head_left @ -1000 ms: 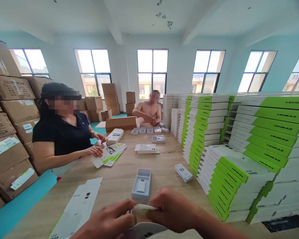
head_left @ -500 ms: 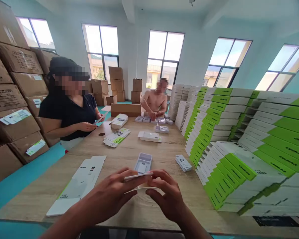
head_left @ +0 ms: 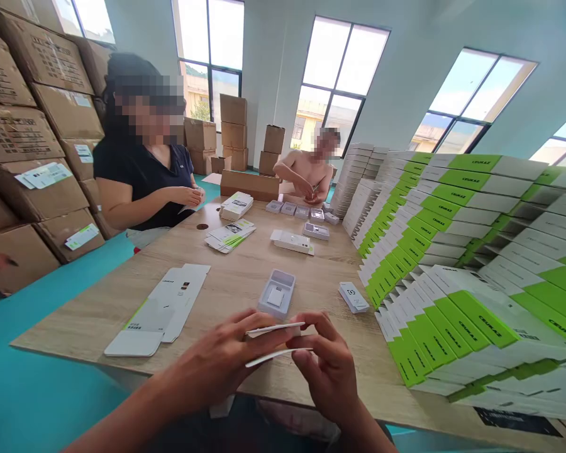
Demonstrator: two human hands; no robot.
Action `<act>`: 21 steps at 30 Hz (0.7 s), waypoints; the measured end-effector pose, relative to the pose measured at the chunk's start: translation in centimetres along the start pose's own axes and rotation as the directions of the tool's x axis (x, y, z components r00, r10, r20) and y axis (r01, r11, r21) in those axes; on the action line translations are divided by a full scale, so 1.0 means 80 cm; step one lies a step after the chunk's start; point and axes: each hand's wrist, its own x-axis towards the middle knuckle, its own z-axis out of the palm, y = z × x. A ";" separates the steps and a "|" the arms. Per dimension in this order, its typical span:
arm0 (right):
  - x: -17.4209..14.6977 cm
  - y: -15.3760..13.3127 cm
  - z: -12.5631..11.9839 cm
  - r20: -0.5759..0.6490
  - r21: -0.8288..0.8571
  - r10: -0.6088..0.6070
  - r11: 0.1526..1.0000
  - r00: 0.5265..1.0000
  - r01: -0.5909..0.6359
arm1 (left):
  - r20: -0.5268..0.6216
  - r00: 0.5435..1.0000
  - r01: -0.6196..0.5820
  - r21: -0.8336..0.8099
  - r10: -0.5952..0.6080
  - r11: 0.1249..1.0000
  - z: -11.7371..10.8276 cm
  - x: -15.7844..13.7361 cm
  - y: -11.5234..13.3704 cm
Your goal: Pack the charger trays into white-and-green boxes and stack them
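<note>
two held white panels (head_left: 278,327), two co-workers (head_left: 141,179), five windows (head_left: 351,60)

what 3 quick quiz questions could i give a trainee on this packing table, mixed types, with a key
1. True or false: the left hand and the right hand are both on the white carton.
2. Seen from the wearer's side, where does the flat carton blank lie relative to the open tray nearest the hands?
A) inside it
B) to its right
C) to its left
3. Fill in: the stacked CEUKAZ boxes on the right are white and ____.

Key: 1 true; 2 C; 3 green.
</note>
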 end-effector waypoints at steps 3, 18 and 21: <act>-0.003 -0.015 0.019 -0.074 0.295 0.380 0.892 0.922 -0.344 | -0.214 0.977 0.000 -0.091 -0.019 0.996 0.019 -0.011 -0.008; -0.011 -0.033 0.045 -0.184 0.555 0.590 0.722 0.786 -0.412 | -0.420 0.904 -0.006 0.169 0.078 0.986 0.052 -0.027 -0.001; -0.010 -0.032 0.048 -0.227 0.561 0.626 0.710 0.746 -0.425 | -0.383 0.910 -0.063 0.251 0.158 0.966 0.052 -0.027 0.001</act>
